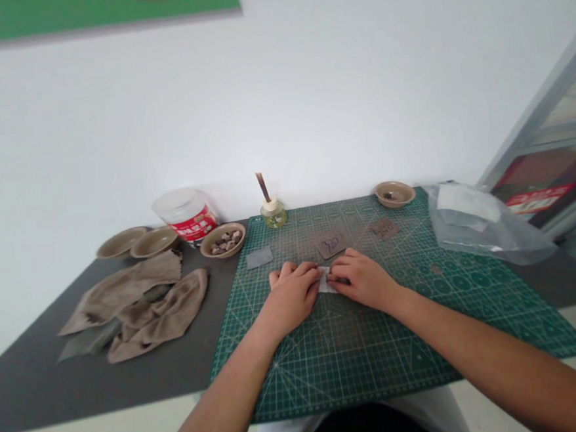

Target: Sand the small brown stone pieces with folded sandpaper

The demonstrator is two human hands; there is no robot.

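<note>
On the green cutting mat (299, 373), both hands meet over a small pale sheet (326, 280) that looks like sandpaper. My left hand (293, 291) presses down on its left side, fingers bent and close together. My right hand (364, 280) is closed in a pinch at the sheet's right side. A little dark object (340, 281) shows under its fingers, too small to name. Just beyond the hands lies a brown sandpaper piece (331, 243) marked 320. Another brown piece (384, 229) with handwriting lies farther right, and a grey piece (260, 257) lies to the left.
A bowl of small stones (223, 240), a clear tub with a red label (189, 216) and two bowls (122, 243) stand at the left, behind brown cloths (161, 310). A reed diffuser (273, 213), another bowl (395, 194) and a plastic bag (486, 222) line the back and right.
</note>
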